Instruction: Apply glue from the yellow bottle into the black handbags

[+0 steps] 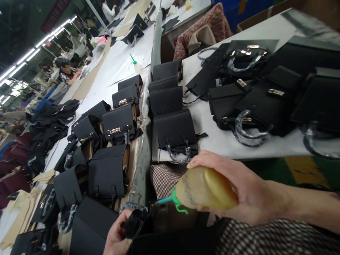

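Note:
My right hand (248, 188) is wrapped round a plastic squeeze bottle (205, 188) of yellowish liquid, tipped on its side. Its green cap and thin bluish nozzle point left at the edge of a black handbag (174, 249) on my lap. With my left hand (114, 238) I pinch dark material at the bag's upper left edge. The nozzle is close to this edge; whether it touches cannot be made out. The bag's inside is mostly in shadow, and its lower part runs out of the picture.
Black handbags, such as one bag (175, 129) with a plastic-wrapped handle, crowd both tables. Another green-capped bottle (136, 64) stands on the white-covered table. Tan sheets (21, 220) lie at the left. A patterned cloth (201, 34) hangs farther back. Other people (67, 70) sit along the tables.

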